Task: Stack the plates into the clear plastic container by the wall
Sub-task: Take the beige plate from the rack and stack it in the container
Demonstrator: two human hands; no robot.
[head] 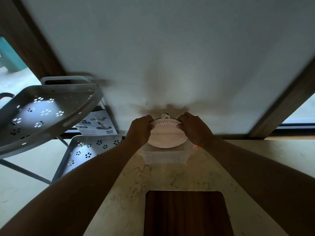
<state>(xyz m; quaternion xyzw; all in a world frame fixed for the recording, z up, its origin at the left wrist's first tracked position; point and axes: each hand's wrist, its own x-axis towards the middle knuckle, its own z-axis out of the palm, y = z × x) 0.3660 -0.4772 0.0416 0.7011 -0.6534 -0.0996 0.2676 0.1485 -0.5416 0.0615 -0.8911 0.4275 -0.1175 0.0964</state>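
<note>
A white plate (166, 138) with the word "Exquisite" printed along its far rim is held tilted over a clear plastic container (166, 156) that stands on the counter against the wall. My left hand (139, 130) grips the plate's left edge and my right hand (196, 128) grips its right edge. The plate's near edge dips into the container's opening. Whether other plates lie inside the container is hidden.
A grey metal rack (49, 106) with flower-shaped holes stands at the left, with a product card (98, 123) behind it. A dark wooden cutting board (185, 213) lies on the marble counter (129, 181) near me. A white wall (170, 57) rises right behind the container.
</note>
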